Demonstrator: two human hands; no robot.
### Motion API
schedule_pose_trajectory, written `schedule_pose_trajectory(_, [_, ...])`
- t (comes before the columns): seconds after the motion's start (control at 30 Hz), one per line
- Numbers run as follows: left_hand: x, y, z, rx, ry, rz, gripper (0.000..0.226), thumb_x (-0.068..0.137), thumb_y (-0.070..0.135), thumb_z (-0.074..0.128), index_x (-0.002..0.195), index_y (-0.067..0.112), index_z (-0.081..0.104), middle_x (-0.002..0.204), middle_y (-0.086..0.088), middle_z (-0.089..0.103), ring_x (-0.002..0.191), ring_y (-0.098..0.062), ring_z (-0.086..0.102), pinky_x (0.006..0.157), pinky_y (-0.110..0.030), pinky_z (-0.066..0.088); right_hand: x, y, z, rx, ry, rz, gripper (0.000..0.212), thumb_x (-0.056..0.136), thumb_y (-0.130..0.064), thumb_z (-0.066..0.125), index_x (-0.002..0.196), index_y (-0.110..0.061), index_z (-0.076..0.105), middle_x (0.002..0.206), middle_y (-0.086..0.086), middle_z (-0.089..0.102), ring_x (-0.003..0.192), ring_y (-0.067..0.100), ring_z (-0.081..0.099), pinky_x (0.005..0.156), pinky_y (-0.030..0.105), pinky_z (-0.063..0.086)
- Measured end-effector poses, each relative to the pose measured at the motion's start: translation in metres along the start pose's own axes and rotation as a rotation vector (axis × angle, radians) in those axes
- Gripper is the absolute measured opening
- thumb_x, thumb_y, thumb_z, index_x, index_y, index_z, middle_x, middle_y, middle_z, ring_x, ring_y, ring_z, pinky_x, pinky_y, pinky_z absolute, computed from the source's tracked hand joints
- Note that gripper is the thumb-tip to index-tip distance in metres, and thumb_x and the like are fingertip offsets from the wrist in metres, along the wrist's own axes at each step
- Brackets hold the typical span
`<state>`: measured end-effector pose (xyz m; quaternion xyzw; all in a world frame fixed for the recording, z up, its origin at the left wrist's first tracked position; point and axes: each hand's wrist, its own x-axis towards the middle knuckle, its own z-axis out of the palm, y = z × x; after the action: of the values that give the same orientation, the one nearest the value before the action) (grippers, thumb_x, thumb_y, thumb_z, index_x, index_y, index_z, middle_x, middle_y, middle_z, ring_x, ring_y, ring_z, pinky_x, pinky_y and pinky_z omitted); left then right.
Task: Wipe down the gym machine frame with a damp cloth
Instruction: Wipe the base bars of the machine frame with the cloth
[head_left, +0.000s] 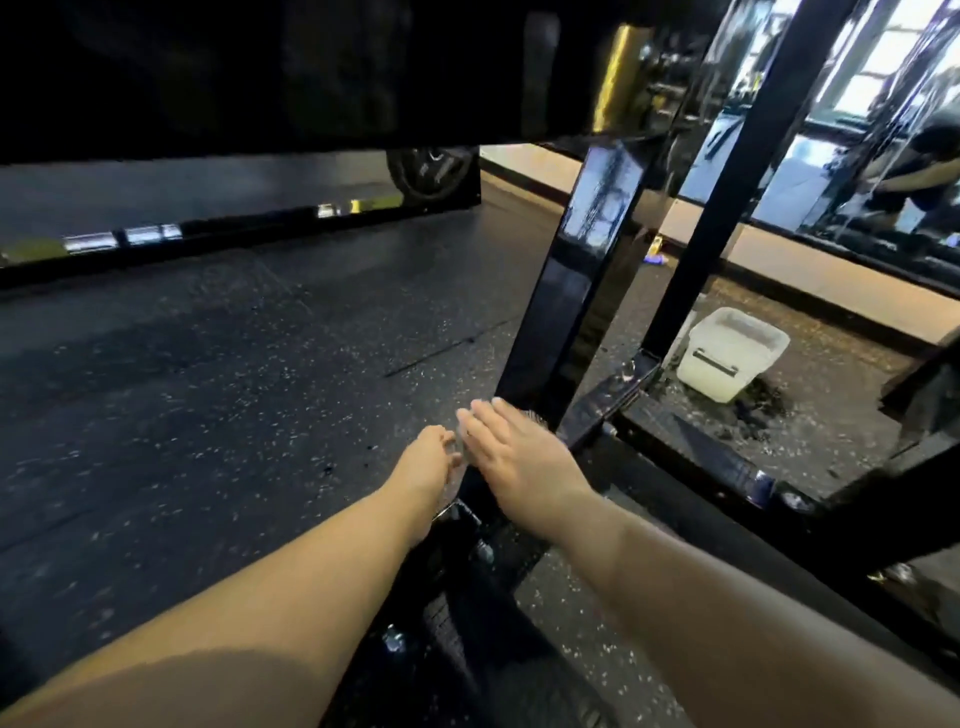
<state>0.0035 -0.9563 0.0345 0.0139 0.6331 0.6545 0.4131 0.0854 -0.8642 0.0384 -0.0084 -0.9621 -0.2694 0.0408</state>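
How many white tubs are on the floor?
1. The white tub stands on the speckled floor, to the right of the black frame and beyond its base bar. Others may be hidden behind the frame.

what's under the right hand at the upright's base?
Only a pale grey sliver, possibly the cloth, shows at the thumb edge of the right hand, beside the left hand. The palm covers the rest, where the black upright meets the base.

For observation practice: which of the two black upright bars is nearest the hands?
The wide glossy bar, its foot beside the left hand and right hand; the thinner matte bar stands farther right.
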Motion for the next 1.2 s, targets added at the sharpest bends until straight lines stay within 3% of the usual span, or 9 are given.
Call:
schedule_pose_trajectory(0.1, [0.011, -0.020, -0.015, 0.145, 0.027, -0.057, 0.039, 0.101, 0.028, 0.026, 0.127, 0.012, 0.052, 0.114, -0.007, 0.061, 0.107, -0.025, 0.051, 0.097, -0.030, 0.034, 0.013, 0.026, -0.017, -0.010, 0.270, 0.105, 0.050, 0.082, -0.010, 0.030, 0.114, 0.005, 0.066, 0.123, 0.020, 0.063, 0.116, 0.035, 0.059, 0.109, 0.041, 0.025])
schedule_pose_trajectory(0.23, [0.014, -0.041, -0.029, 0.270, 0.077, -0.115, 0.026, 0.099, 0.029, 0.031, 0.100, 0.015, 0.053, 0.106, -0.007, 0.054, 0.089, -0.022, 0.047, 0.078, -0.028, 0.034, 0.012, 0.014, -0.001, -0.072, 0.297, 0.180, 0.056, 0.087, -0.012, 0.024, 0.132, 0.003, 0.052, 0.141, 0.017, 0.050, 0.132, 0.033, 0.045, 0.114, 0.040, 0.017])
schedule_pose_trajectory(0.33, [0.003, -0.067, -0.044, 0.389, 0.100, -0.086, 0.034, 0.098, 0.031, 0.034, 0.112, 0.012, 0.059, 0.124, -0.009, 0.055, 0.114, -0.026, 0.051, 0.103, -0.037, 0.037, 0.004, -0.039, 0.044, -0.044, 0.038, 0.093, 0.061, 0.088, -0.016, 0.013, 0.142, -0.003, 0.040, 0.151, 0.014, 0.035, 0.141, 0.029, 0.031, 0.119, 0.042, 0.010])
schedule_pose_trajectory(0.43, [-0.010, -0.085, -0.062, 0.617, 0.133, 0.117, 0.035, 0.100, 0.021, 0.035, 0.127, 0.008, 0.052, 0.130, -0.014, 0.053, 0.121, -0.031, 0.049, 0.104, -0.042, 0.039, 0.008, -0.077, 0.069, 0.131, -0.038, 0.175, 0.058, 0.089, -0.015, 0.018, 0.127, -0.001, 0.059, 0.138, 0.014, 0.053, 0.132, 0.024, 0.047, 0.116, 0.038, 0.007])
schedule_pose_trajectory(0.6, [-0.027, -0.106, -0.092, 1.055, 0.219, 0.196, 0.025, 0.092, 0.021, 0.030, 0.080, 0.020, 0.051, 0.094, -0.004, 0.066, 0.091, -0.028, 0.059, 0.088, -0.043, 0.046, 0.018, -0.104, 0.071, 0.540, 0.035, 0.400, 0.034, 0.092, -0.007, 0.032, 0.100, -0.001, 0.064, 0.099, 0.013, 0.064, 0.103, 0.033, 0.061, 0.109, 0.036, 0.025])
schedule_pose_trajectory(0.77, [-0.056, -0.114, -0.114, 1.018, 0.342, 0.300, 0.043, 0.096, 0.025, 0.026, 0.121, 0.014, 0.059, 0.124, -0.005, 0.058, 0.119, -0.024, 0.047, 0.108, -0.038, 0.028, -0.002, -0.148, 0.046, 0.749, 0.100, 0.401, 0.035, 0.095, -0.018, 0.031, 0.112, -0.013, 0.061, 0.113, 0.007, 0.059, 0.107, 0.030, 0.051, 0.092, 0.040, 0.038])
schedule_pose_trajectory(0.93, [-0.071, -0.123, -0.126, 1.019, 0.396, 0.359, 0.047, 0.087, 0.026, 0.024, 0.106, 0.012, 0.064, 0.110, -0.010, 0.064, 0.105, -0.029, 0.053, 0.095, -0.042, 0.039, -0.012, -0.192, 0.036, 0.928, 0.170, 0.138, 0.036, 0.088, -0.024, 0.041, 0.110, -0.010, 0.066, 0.116, 0.009, 0.064, 0.108, 0.031, 0.058, 0.097, 0.042, 0.044])
schedule_pose_trajectory(1.07, [-0.071, -0.128, -0.112, 1.169, 0.353, 0.236, 0.052, 0.096, 0.032, 0.016, 0.130, 0.018, 0.053, 0.140, -0.003, 0.044, 0.132, -0.021, 0.032, 0.113, -0.039, 0.017, -0.028, -0.137, 0.066, 0.885, 0.151, 0.395, 0.034, 0.093, -0.013, 0.043, 0.119, -0.008, 0.064, 0.129, 0.012, 0.058, 0.122, 0.033, 0.053, 0.106, 0.036, 0.034])
schedule_pose_trajectory(1.2, [-0.077, -0.130, -0.087, 1.176, 0.283, 0.285, 0.042, 0.099, 0.031, 0.030, 0.132, 0.019, 0.052, 0.148, -0.004, 0.033, 0.139, -0.021, 0.021, 0.117, -0.041, 0.004, -0.102, -0.139, 0.056, 0.897, 0.011, 0.474, 0.043, 0.099, -0.042, 0.044, 0.135, -0.020, 0.055, 0.140, -0.008, 0.050, 0.132, 0.008, 0.041, 0.112, 0.023, 0.027])
